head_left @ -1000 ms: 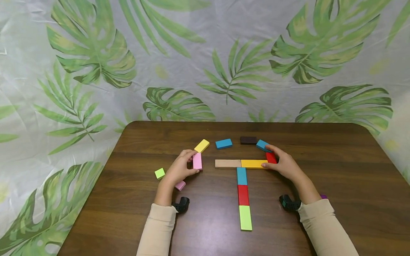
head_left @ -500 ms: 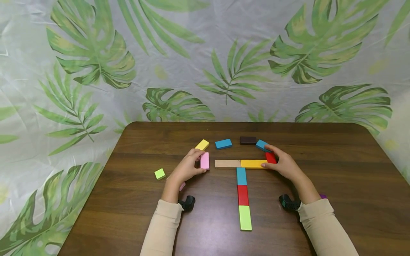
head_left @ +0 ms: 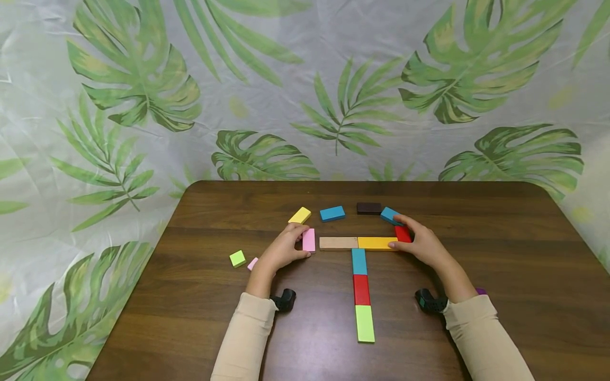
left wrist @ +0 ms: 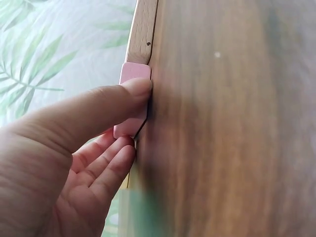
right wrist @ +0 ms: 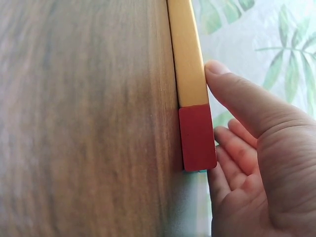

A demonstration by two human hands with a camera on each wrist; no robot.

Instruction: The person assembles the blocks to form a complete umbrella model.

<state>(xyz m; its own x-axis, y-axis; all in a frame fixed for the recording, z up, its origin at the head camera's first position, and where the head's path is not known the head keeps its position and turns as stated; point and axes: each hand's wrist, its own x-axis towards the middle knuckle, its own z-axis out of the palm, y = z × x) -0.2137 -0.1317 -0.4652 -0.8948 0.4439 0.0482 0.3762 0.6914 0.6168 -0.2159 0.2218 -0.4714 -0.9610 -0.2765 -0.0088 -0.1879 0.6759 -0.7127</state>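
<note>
A pink block (head_left: 308, 241) lies crosswise just left of the tan wooden block (head_left: 338, 243); in the left wrist view their ends meet. My left hand (head_left: 285, 248) pinches the pink block, thumb on its near face and fingers at the far side. To the right of the tan block, a yellow-orange block (head_left: 376, 243) continues the row, ending against a red block (head_left: 402, 234). My right hand (head_left: 421, 244) rests at this end, its thumb touching the yellow-orange block's upper edge (right wrist: 193, 59). Its fingers reach past the red block, beside a blue block (head_left: 389, 215).
Below the row runs a column of teal (head_left: 359, 261), red (head_left: 361, 290) and lime (head_left: 365, 324) blocks. Behind lie yellow (head_left: 300, 215), blue (head_left: 332, 214) and dark brown (head_left: 369, 208) blocks. A small lime block (head_left: 237, 259) and a partly hidden pink piece (head_left: 252, 264) lie left.
My left hand has slid the pink block rightward from beside the yellow block to the tan block's left end. The right hand has stayed in place.
</note>
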